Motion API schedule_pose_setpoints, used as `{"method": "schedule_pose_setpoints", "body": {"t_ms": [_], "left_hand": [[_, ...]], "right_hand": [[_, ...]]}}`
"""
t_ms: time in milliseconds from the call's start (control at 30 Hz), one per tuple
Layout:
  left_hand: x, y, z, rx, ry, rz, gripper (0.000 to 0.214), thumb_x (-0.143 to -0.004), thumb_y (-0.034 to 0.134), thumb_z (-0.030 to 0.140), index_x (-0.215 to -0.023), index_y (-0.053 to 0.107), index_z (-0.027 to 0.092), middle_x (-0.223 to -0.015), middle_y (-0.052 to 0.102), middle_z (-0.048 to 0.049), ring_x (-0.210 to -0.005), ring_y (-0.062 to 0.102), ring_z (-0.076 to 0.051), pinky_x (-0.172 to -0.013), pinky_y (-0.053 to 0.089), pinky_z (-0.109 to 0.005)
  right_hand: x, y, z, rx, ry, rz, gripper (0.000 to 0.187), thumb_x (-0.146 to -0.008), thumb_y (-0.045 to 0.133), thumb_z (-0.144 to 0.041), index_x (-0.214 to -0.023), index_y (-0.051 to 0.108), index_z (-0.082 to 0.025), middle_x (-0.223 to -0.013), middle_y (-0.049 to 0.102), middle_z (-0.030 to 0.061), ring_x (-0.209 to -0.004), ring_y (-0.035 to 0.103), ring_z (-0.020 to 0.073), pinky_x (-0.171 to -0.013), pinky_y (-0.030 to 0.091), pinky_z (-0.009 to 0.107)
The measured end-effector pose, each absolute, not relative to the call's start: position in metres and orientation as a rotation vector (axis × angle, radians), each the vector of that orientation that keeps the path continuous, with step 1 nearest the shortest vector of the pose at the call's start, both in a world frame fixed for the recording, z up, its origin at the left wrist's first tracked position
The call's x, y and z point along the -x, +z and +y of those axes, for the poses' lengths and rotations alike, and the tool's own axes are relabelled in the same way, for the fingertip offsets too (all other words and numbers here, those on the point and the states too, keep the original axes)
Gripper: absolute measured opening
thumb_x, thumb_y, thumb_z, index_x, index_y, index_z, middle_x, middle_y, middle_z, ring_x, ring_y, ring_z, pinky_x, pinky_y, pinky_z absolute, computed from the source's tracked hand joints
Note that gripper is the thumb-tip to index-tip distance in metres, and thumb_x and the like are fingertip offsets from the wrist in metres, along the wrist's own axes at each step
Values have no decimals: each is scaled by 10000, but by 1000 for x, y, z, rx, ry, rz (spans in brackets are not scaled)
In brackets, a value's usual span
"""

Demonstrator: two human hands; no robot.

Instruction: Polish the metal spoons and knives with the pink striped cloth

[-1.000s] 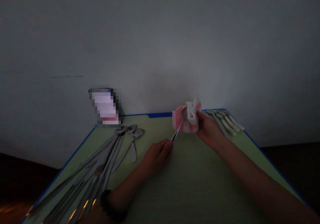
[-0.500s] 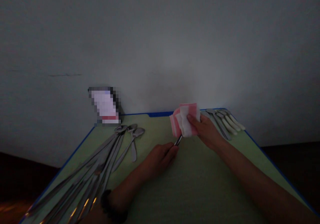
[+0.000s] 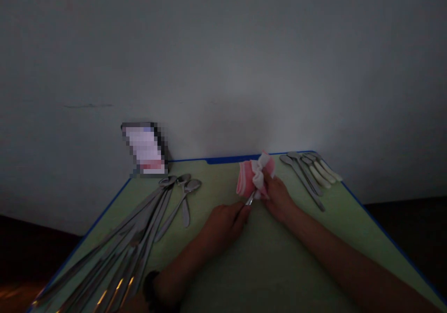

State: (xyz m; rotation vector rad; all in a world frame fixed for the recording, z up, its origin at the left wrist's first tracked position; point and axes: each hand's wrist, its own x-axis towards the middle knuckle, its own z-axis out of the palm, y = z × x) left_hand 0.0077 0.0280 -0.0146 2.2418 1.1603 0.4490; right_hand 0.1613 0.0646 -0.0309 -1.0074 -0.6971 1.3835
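Note:
Near the middle of the table, my left hand (image 3: 228, 221) is closed around the handle of a shiny metal utensil (image 3: 250, 198). The utensil's far end disappears into a pink and white cloth (image 3: 247, 178), so its kind is hidden. My right hand (image 3: 277, 193) grips the cloth, bunched and creased between the fingers, around that far end. To the right of this hand lie several metal spoons (image 3: 303, 180) and a few pieces with pale handles (image 3: 321, 173).
Long metal utensils (image 3: 122, 243) lie in a spread pile on the left, beside two crossed spoons (image 3: 186, 196). A phone (image 3: 145, 147), blurred out, leans on the wall (image 3: 223, 71) at the back left. The green table (image 3: 279, 266) has a blue edge.
My right hand has moved slightly left and down, squeezing the cloth from a flat fold into a bunch around the utensil. More of the spoons on the right now shows.

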Motion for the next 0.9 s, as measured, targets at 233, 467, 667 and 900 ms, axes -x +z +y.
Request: {"method": "schedule_pose_setpoints", "body": {"t_ms": [233,467,667,900], "left_hand": [[-1,-10,27,-2317,381,1029,374,-918,302,346,-610,432,177,-515,435,35,-465,422,-97,-487,271,-220],[-2,-7,27,-2278,344,1031,382,-933,265,339,-642,449,174,-525,454,35,-467,421,-92,-490,279,-216],[-2,-9,29,-2201,385,1032,389,-924,283,355,-614,439,178,-495,420,44,-448,394,-91,-475,274,-219],[9,0,26,-2043,431,841,378,-945,243,332,-673,450,171,-625,483,31,-589,476,-102,-599,371,-200]], "right_hand": [[-179,-33,74,962,1246,-833,366,-642,653,-373,-943,561,-187,-859,656,37,-712,589,157,-657,462,278],[-181,-38,74,944,1173,-927,325,-733,574,-408,-966,567,-182,-862,641,35,-687,563,142,-635,444,261],[-182,-37,73,1085,968,-1051,320,-789,486,-454,-887,584,-166,-766,620,22,-665,534,144,-626,413,260],[-200,-19,75,1233,656,-1306,362,-808,444,-477,-796,609,-155,-716,609,27,-655,526,150,-595,388,253]]}}
